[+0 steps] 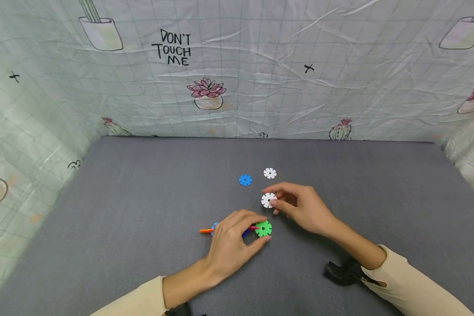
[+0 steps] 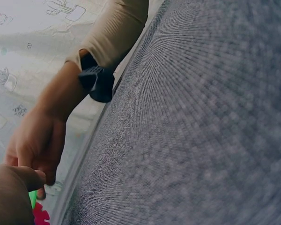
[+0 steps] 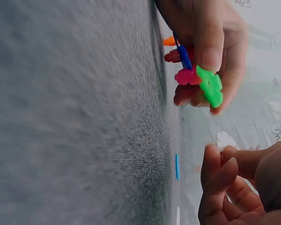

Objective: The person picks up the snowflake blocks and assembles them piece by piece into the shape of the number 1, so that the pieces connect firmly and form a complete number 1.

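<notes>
My left hand (image 1: 233,239) grips a joined chain of notched plastic discs, low over the grey table. A green disc (image 1: 263,228) sits at the chain's right end, between thumb and forefinger. Behind it the right wrist view shows a pink disc (image 3: 185,76), a blue disc (image 3: 183,57) and an orange disc (image 3: 169,41). The palm and fingers cover much of the chain's middle. Just up and right of the green disc, my right hand (image 1: 308,210) pinches a single white notched disc (image 1: 266,200) by its edge, apart from the chain.
Beyond the hands, a loose blue disc (image 1: 245,180) and another white disc (image 1: 270,173) lie flat on the grey tabletop (image 1: 142,188). A printed cloth (image 1: 260,66) hangs along the back and sides. A black wrist device (image 1: 343,272) is on the right forearm.
</notes>
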A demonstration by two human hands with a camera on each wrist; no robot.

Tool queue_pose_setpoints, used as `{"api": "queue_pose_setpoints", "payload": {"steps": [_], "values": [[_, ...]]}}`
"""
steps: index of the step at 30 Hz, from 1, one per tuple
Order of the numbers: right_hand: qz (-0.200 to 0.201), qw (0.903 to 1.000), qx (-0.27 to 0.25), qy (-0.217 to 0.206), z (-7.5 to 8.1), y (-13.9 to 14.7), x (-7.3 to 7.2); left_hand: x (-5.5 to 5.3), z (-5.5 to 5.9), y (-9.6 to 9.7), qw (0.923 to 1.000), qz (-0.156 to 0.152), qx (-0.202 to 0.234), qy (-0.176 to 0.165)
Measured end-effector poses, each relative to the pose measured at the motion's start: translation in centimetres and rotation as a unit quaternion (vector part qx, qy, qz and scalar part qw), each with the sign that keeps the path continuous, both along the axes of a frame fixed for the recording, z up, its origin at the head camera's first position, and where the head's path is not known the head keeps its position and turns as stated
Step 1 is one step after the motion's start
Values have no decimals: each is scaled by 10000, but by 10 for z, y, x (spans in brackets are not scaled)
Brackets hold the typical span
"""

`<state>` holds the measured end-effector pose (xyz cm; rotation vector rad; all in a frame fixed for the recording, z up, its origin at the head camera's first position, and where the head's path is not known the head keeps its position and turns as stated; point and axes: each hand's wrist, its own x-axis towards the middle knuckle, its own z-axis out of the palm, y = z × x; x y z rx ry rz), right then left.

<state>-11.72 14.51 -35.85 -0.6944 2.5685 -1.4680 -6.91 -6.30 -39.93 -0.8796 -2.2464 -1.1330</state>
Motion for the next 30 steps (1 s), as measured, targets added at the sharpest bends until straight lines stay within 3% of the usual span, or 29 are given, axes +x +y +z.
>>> {"api": "queue_pose_setpoints", "payload": {"steps": [8, 18, 30], "values": [[-105, 9996, -243, -17, 4, 12, 20, 0, 0, 1, 9995, 21, -24, -323], [-12, 9977, -651, 184, -3, 20, 47, 1, -3, 2, 9996, 45, -116, -257], [541, 9893, -1312, 349, -29, 19, 45, 2, -1, 1, 9994, 112, -217, -254]]}}
